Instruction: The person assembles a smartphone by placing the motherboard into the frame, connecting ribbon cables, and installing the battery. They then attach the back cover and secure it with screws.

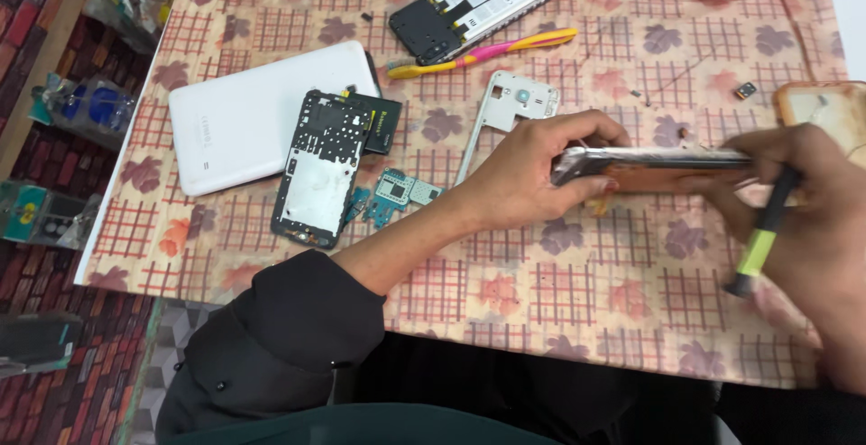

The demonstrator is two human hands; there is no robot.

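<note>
Right of centre: phone [654,168] held on edge above the table [505,301], left hand [532,174] clamped on one end, right hand [803,201] closed around a green-handled tool [762,238] against it. Not yet opened; parts already stripped at upper left.

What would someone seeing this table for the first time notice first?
Probably the two hands at the right: the left hand holds a phone edge-on above the table, and the right hand works at it with a black and green tool. Next, the opened phone with its battery showing at the top, and the white tablet at the left.
</note>
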